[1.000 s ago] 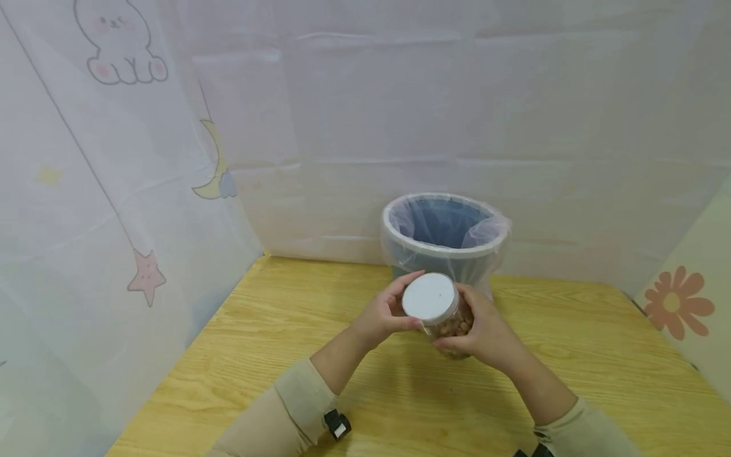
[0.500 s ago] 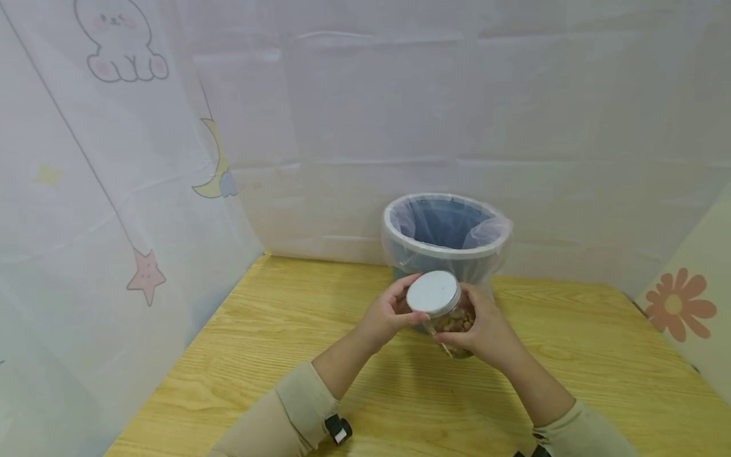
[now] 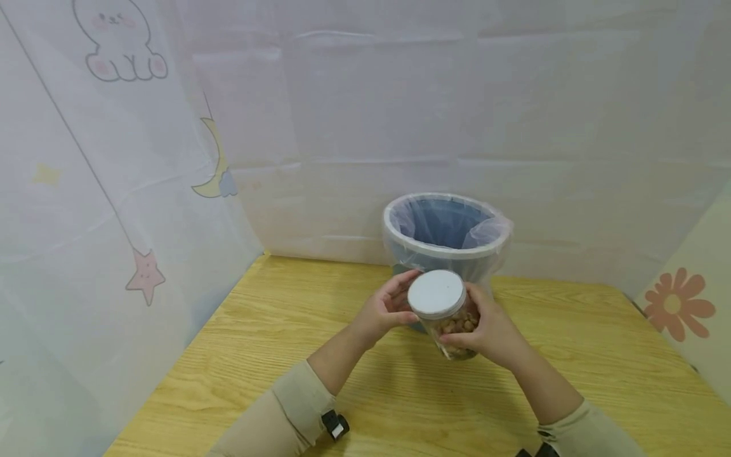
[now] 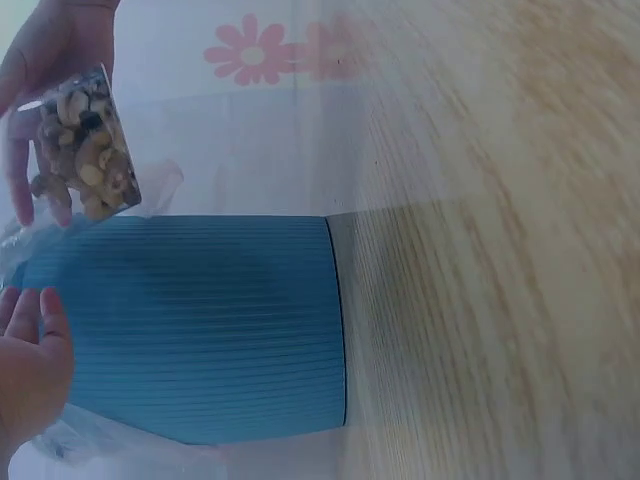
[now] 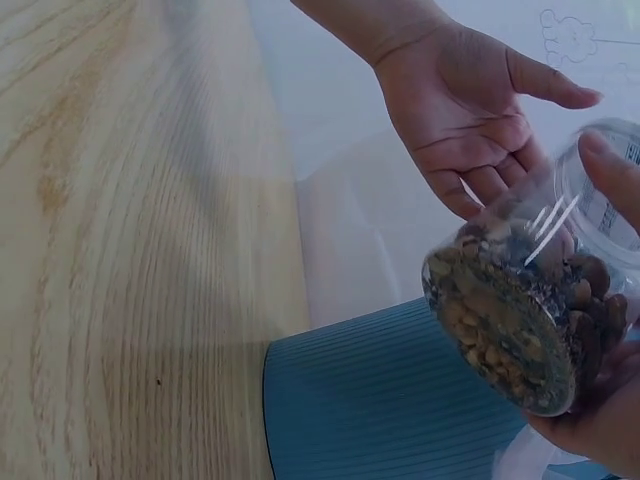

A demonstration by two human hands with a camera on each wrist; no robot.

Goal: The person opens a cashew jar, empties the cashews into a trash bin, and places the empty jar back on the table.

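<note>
My right hand (image 3: 492,330) grips a clear plastic jar (image 3: 457,325) round its side, above the table. The jar leans, its white lid (image 3: 436,292) turned up and toward the left. Small brown, nut-like pieces (image 5: 500,335) fill its lower part. Beside the lid is my left hand (image 3: 384,312), thumb and fingers spread. In the right wrist view the left hand (image 5: 470,115) shows its palm and relaxed fingers next to the jar, holding nothing. The left wrist view has the jar (image 4: 88,150) in the right hand, apart from the left hand (image 4: 35,375).
Behind the jar stands a blue ribbed bin (image 4: 200,325) with a white rim (image 3: 445,252) and a clear plastic liner (image 3: 493,231). It rests on the wood-grain table (image 3: 274,317). A printed cloth backdrop (image 3: 342,114) closes off the back and sides.
The jar has shifted slightly right in my right hand. My left fingers and thumb, earlier round the lid, have loosened and moved off it a little to the left.
</note>
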